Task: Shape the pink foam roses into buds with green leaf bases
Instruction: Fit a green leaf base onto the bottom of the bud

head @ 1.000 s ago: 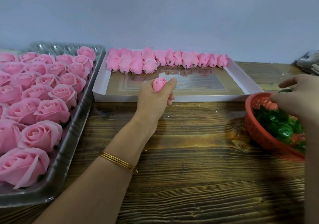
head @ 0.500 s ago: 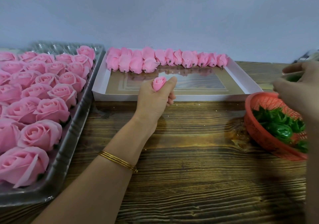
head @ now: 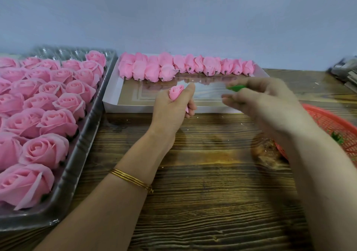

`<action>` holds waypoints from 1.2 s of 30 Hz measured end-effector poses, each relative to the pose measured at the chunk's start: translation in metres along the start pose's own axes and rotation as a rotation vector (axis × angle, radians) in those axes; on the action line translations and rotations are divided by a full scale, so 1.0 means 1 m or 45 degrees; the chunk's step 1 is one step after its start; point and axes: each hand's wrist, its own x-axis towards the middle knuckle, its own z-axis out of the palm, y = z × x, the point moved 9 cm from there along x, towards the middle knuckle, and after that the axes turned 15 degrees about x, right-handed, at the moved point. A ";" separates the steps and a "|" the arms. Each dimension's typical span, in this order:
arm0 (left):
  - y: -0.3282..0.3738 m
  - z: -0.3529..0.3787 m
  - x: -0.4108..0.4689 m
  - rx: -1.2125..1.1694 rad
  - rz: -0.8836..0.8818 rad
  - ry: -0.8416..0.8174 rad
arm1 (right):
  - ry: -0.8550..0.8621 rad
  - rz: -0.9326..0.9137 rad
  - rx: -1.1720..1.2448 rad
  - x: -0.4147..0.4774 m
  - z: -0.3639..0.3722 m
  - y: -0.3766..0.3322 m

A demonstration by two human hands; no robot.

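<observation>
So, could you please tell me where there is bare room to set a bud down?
Free: the white cardboard box floor before its pink foam buds, and the wooden table between clear plastic tray and red mesh basket. Crowded: that rose-filled tray.

On my feed the right hand (head: 264,104) is a blur, and the green leaf base (head: 236,88) pinched in its fingers shows only as a smeared sliver. The left hand (head: 170,113) hides the pink bud (head: 176,92) below its tip. The red basket (head: 328,121) runs off the right edge behind the forearm, and the rose tray (head: 85,134) is cropped at left. I cannot identify the grey clutter (head: 345,73) at far right.
</observation>
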 end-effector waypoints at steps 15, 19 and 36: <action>-0.001 -0.004 0.001 -0.153 -0.073 0.042 | -0.300 0.304 0.297 -0.007 0.051 0.056; -0.003 -0.006 0.002 -0.204 -0.101 0.044 | -0.327 0.333 0.427 -0.011 0.056 0.061; -0.005 0.003 0.005 -0.199 -0.055 -0.016 | -0.144 0.121 0.431 -0.013 0.064 0.065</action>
